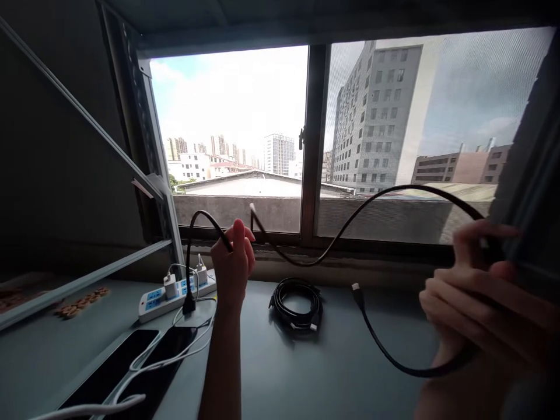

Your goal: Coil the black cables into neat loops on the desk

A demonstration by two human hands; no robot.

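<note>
My left hand (234,262) is closed around a black cable (201,212), thumb up, above the desk near the window sill. One stretch of cable drops from this hand to a black plug (189,303) at the power strip (146,306). Between my hands, a black cable (345,224) runs in a wavy line in front of the window. My right hand (472,297), partly in shadow at the right edge, has its fingers curled where this cable reaches it. Below it hangs a black USB cable (385,347), its plug (356,289) pointing up. Whether these stretches are one cable is hidden.
A coiled black cable (297,303) with metal plugs lies mid-desk. White chargers (170,286) sit in the power strip. Two dark phone-like slabs (116,361) lie front left under white cables (166,364). Metal shelf bars (87,283) cross the left side; small brown pieces (83,303) lie behind.
</note>
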